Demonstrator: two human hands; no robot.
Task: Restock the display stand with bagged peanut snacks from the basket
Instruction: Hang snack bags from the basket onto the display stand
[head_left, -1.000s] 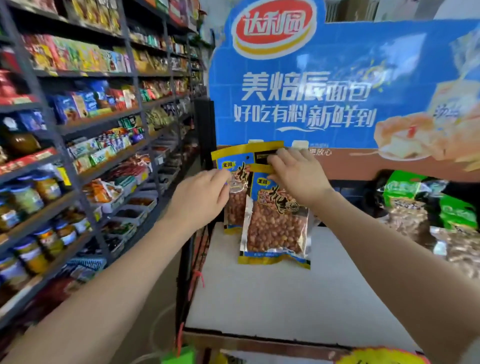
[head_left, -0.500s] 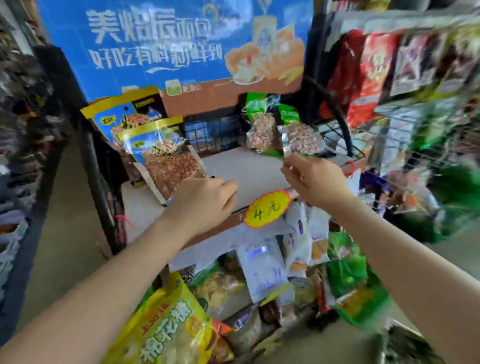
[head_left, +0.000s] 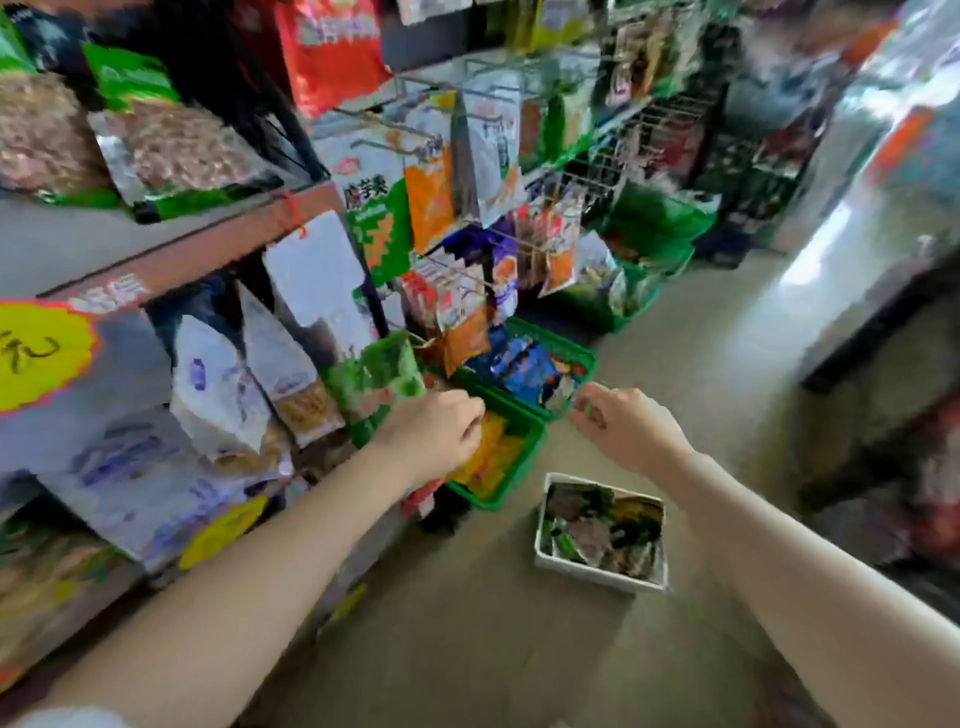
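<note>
Both hands are hanging empty over the floor, fingers loosely curled with nothing in them: the left hand (head_left: 431, 434) over a green bin (head_left: 511, 457), the right hand (head_left: 631, 428) just past it. Below the right wrist, a white basket (head_left: 597, 574) of bagged snacks is sitting on the floor. Peanut bags (head_left: 176, 150) are lying on the stand's shelf (head_left: 62, 249), near its front edge.

Display stand (head_left: 171, 244) at left; two crates (head_left: 514, 447) on the floor beside its base. Basket (head_left: 597, 574) on the floor, nearer the viewer than the crates.
</note>
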